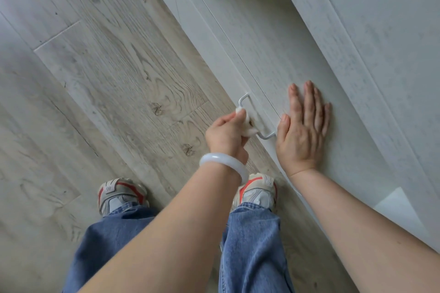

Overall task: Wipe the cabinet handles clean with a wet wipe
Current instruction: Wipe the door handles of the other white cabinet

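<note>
Two bare forearms reach forward from the bottom edge, above blue jeans (252, 245) and a pair of grey sneakers with red trim (121, 194) standing on the pale wood-grain floor (95, 66). A white bangle (222, 164) circles the left wrist.

Using the cabinet handle (245, 100) as the landmark: it is a thin white wire pull fixed to the front of a whitewashed cabinet (273, 54), running diagonally across the middle of the view. Its upper end and bend are bare; its lower bend shows just beyond the wipe.

A crumpled wet wipe (247, 126) is wrapped around the lower stretch of the handle bar. The left hand (226, 133) grips the wipe, fingers and thumb curled round it and pinching it against the bar, with a bit of white cloth poking out above the fingertips.

Just to the right of the handle, the right hand (302, 131) lies flat on the cabinet front, fingers straight and close together, holding nothing. Its thumb sits right beside the handle's lower mounting end; whether it touches the metal cannot be told.

A seam between two cabinet fronts runs along the surface close behind the handle. Further right of the handle, a broader whitewashed panel (381, 31) rises along the view's edge.
</note>
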A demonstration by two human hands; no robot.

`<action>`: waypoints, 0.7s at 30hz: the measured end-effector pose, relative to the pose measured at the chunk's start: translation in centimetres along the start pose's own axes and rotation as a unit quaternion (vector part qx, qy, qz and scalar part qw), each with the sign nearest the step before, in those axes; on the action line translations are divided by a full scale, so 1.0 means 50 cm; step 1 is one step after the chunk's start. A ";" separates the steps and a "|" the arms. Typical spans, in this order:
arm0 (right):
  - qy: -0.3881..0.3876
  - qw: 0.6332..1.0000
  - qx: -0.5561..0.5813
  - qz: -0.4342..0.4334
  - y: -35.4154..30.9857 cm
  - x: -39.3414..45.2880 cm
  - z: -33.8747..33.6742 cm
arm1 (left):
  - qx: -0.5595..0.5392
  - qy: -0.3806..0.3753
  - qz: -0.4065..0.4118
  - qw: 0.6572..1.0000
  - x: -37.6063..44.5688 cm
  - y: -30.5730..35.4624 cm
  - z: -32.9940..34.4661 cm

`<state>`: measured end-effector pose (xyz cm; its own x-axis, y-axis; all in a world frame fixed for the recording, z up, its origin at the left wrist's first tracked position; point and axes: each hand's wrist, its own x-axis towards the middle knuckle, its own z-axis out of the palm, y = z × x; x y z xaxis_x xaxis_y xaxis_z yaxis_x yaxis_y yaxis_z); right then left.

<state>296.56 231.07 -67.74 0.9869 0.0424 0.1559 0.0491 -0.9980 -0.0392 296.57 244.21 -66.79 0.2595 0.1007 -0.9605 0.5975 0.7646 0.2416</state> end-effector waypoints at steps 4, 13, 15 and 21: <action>-0.011 1.000 -0.006 0.002 0.001 -0.002 0.002 | -0.064 0.003 -0.025 0.998 -0.031 -0.048 -0.006; 0.001 1.000 -0.010 0.003 0.002 -0.003 0.005 | -0.047 0.056 0.004 0.997 -0.024 -0.050 0.027; 0.002 1.000 -0.012 0.001 0.002 -0.003 0.006 | -0.012 0.054 -0.011 0.998 -0.027 -0.064 0.020; 0.006 1.000 -0.016 0.005 0.000 -0.003 0.005 | 0.007 0.064 0.055 0.996 0.000 0.007 0.027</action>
<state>296.45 231.07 -68.03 0.9853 0.0327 0.1677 0.0347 -0.9994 -0.0089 297.81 243.63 -66.54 0.2264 0.2648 -0.9373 0.5813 0.7355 0.3482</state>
